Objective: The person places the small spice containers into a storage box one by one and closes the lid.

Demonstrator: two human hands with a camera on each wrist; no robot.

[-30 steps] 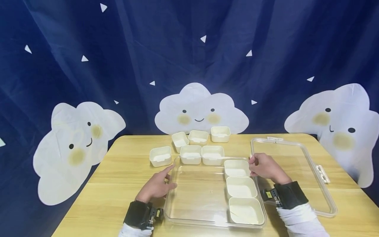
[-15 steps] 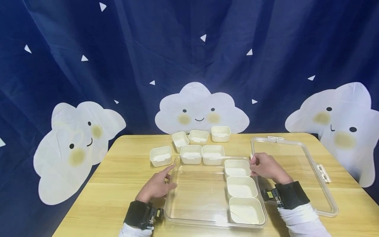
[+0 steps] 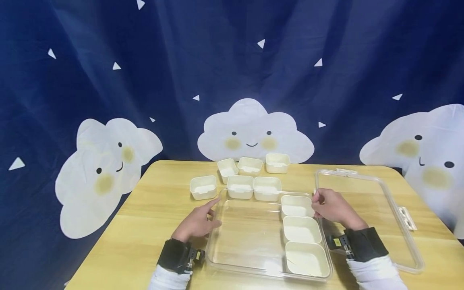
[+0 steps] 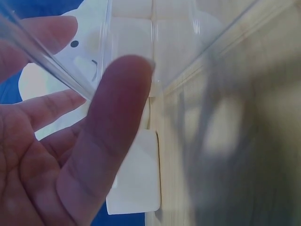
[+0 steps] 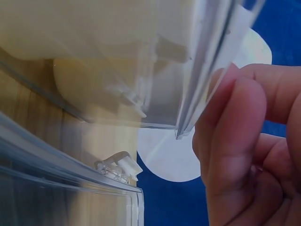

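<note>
A clear plastic box (image 3: 253, 237) stands on the table with three cream bins in a column along its right side: a back bin (image 3: 297, 206), a middle bin (image 3: 302, 230) and a front bin (image 3: 307, 259). My left hand (image 3: 195, 221) rests at the box's left wall, index finger stretched toward the back corner and thumb at the rim. In the left wrist view the thumb (image 4: 117, 108) looks extended. My right hand (image 3: 333, 207) has curled fingers at the right rim near the back bin; in the right wrist view, thumb and fingertips (image 5: 240, 99) pinch the rim.
Behind the box sit several more cream bins, among them a left one (image 3: 203, 187) and a far right one (image 3: 277, 163). A clear lid (image 3: 384, 193) with white clips lies to the right of the box on the wooden table (image 3: 137, 225). A blue curtain (image 3: 174, 72) hangs behind.
The head view has shifted slightly, so everything appears a little farther right. Hands, box and bins keep their places relative to one another.
</note>
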